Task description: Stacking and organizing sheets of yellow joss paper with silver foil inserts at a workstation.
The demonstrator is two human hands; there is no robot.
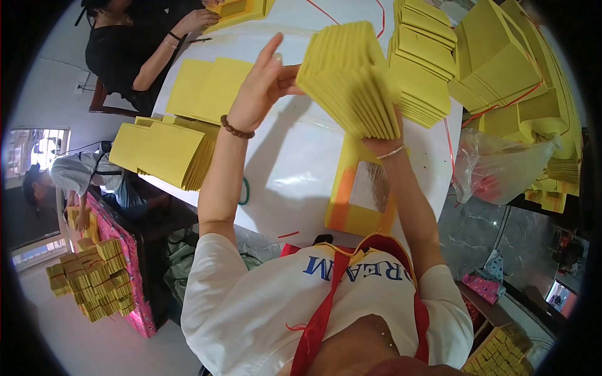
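A thick stack of folded yellow paper (pixel 345 81) is held up over the white table, its many folded layers tilted and slightly blurred. My right hand (pixel 384 145) grips it from the lower right, most of the fingers hidden behind the paper. At its left side, my left hand (pixel 266 88) has its thumb stretched up and apart, and its fingertips reach the stack's edge. Beneath the stack lies a yellow paper piece (pixel 343 216) with an orange band and a shiny silver square (pixel 370 186).
Yellow paper stacks stand at the table's left (pixel 160 150) and far right (pixel 420 62). Larger yellow bundles (pixel 501 59) and a clear plastic bag (pixel 495 163) sit beyond the right edge. A person (pixel 135 53) works at the far left; another (pixel 88 172) works at a pink-covered table.
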